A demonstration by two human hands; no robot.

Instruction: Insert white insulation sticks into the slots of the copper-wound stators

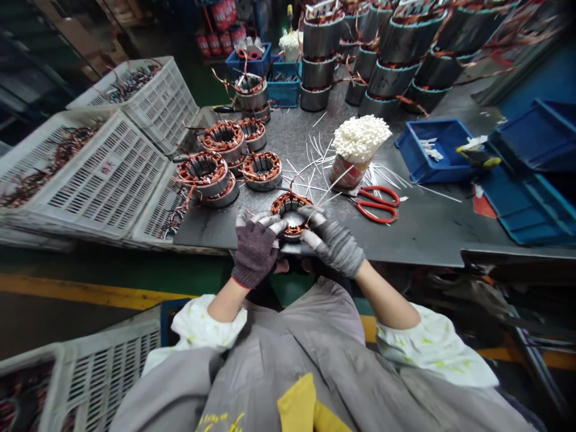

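A ring-shaped motor stator point(291, 230) with copper windings lies at the table's near edge, between my two gloved hands. My left hand point(255, 247), in a dark purple glove, grips its left side with bent fingers. My right hand point(335, 240), in a grey glove, is at the stator's right side with fingers closed around a thin white stick point(332, 192), which slants up and right from the windings. Fingers partly hide where the stick meets the ring. White-tipped sticks point(362, 137) stand bunched in a can point(346, 173) beyond my right hand. Red-handled scissors point(380, 205) lie to its right.
Several copper-wound stators point(261, 170) stand on the table point(423, 231) at left. Tall stator stacks point(317, 66) rise at the back. White crates point(96, 174) adjoin the table's left side. Blue bins point(434, 168) sit at right. Loose white sticks lie scattered around the can.
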